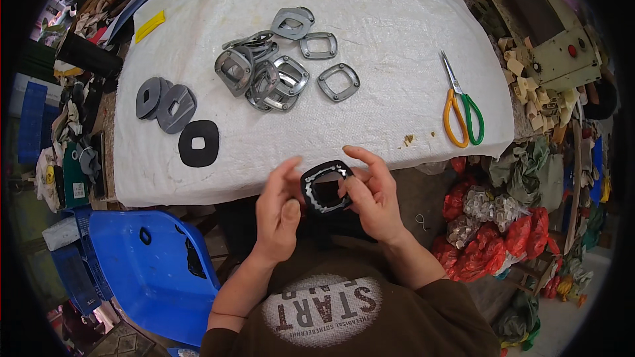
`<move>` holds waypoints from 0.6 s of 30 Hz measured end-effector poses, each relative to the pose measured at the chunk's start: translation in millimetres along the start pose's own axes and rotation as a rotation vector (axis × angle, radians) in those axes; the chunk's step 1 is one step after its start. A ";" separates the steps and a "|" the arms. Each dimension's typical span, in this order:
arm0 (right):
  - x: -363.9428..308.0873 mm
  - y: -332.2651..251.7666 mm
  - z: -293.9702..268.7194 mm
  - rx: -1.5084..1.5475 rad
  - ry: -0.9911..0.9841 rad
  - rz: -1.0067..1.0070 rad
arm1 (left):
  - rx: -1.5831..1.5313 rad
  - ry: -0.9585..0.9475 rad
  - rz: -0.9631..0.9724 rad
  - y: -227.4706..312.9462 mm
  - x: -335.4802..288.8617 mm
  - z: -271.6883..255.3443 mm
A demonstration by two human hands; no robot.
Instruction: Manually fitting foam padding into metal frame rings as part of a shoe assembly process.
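Note:
A black rounded-square frame with a shiny metal inner edge is held in front of me, just off the near edge of the table. My right hand pinches its right side between thumb and fingers. Beside its left edge is my left hand, open, with thumb and fingers apart; whether a fingertip touches the frame is unclear. A flat black pad with a square hole lies left of my hands. Grey pads with holes overlap farther left. Several metal frames are heaped and scattered mid-table.
Scissors with orange and green handles lie at the right on the white sheet covering the table. A yellow strip rests at far left. A blue basin-like container stands lower left; red plastic bags crowd the lower right.

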State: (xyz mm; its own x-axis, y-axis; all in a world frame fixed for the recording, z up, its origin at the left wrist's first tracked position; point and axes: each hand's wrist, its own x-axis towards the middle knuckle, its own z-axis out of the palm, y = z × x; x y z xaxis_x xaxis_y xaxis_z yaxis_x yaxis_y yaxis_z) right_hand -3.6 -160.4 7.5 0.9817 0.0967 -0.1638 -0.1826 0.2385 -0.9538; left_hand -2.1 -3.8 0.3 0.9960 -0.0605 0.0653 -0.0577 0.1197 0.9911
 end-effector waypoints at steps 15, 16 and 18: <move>1.6 23.4 5.8 -0.370 0.022 -0.216 | 0.031 -0.111 -0.176 -2.2 -6.0 7.5; 3.3 27.4 5.1 -0.376 0.049 -0.238 | 0.007 -0.142 -0.224 -2.2 -5.0 6.3; 4.7 28.7 4.6 -0.379 0.075 -0.261 | -0.008 -0.135 -0.221 0.3 -1.3 4.0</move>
State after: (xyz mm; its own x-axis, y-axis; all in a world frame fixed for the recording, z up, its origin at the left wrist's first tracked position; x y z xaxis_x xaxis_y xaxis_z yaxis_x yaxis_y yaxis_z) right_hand -4.4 -148.6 -19.5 0.9960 0.0068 0.0893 0.0895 -0.1259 -0.9880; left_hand -3.6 -7.7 0.9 0.9664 -0.2173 -0.1372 0.1613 0.0968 0.9822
